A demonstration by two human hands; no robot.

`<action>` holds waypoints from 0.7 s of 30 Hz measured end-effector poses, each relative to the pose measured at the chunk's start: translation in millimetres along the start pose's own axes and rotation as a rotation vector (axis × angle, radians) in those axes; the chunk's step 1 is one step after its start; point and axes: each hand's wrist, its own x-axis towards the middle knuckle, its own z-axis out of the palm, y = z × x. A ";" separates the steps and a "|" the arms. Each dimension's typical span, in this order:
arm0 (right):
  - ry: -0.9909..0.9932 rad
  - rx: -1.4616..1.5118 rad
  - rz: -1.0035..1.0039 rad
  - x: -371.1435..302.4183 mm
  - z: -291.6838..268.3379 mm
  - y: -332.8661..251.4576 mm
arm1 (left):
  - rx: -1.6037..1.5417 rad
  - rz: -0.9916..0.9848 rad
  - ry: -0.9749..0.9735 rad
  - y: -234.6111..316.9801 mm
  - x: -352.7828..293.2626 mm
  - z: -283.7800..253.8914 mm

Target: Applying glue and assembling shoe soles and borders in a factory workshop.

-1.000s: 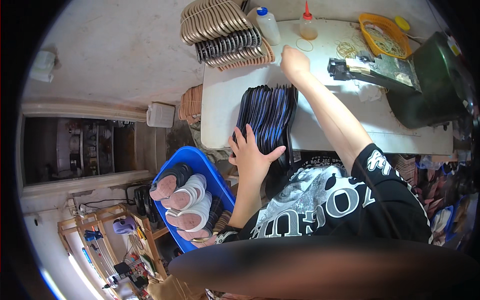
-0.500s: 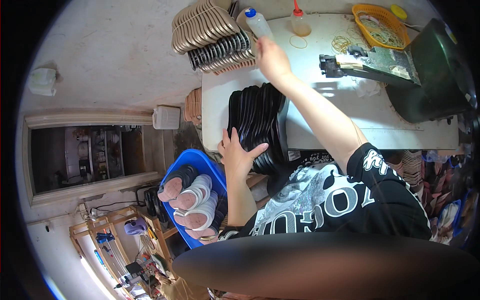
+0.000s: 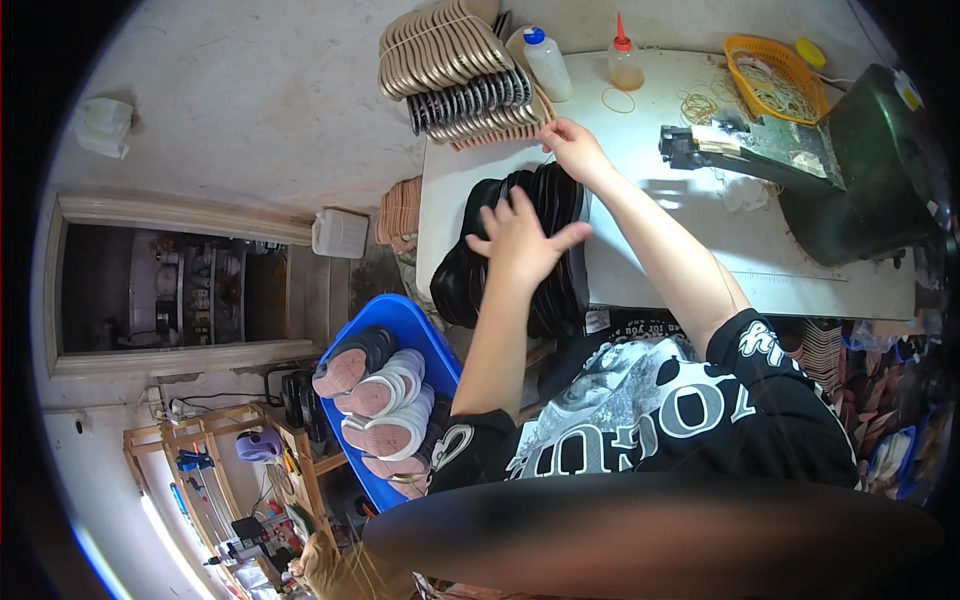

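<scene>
On the near left part of the white table lies a row of black shoe soles, packed side by side. My left hand is over these soles with its fingers spread; whether it touches them I cannot tell. Just past their far end is my right hand, its fingertips pinched together. What the pinch holds, if anything, is too small to make out. Close to those fingertips stands a tied stack of beige and metallic soles, with black ones under its top layer.
Behind stand a blue-capped bottle and a red-tipped bottle. Loose rubber bands lie near a yellow basket. A green machine takes up the right side. A blue bin of soles is at lower left.
My right hand has come nearer from beside the blue-capped bottle. My left hand has moved up and right over the black soles, whose near left part now leans or spreads further left.
</scene>
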 end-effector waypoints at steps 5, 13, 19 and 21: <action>0.073 -0.183 -0.158 -26.9 -14.3 -33.1 | 0.010 -0.001 -0.153 -8.2 8.8 6.1; 0.227 -0.971 -0.358 -29.1 -38.5 40.8 | -0.079 0.005 -0.186 -27.5 9.8 -1.4; 0.319 -1.208 -0.364 2.4 -78.4 80.0 | -0.235 0.031 -0.131 -49.2 9.7 -1.7; 0.344 -1.057 -0.433 7.2 -69.8 62.3 | -0.242 -0.029 -0.074 -45.2 6.3 -0.1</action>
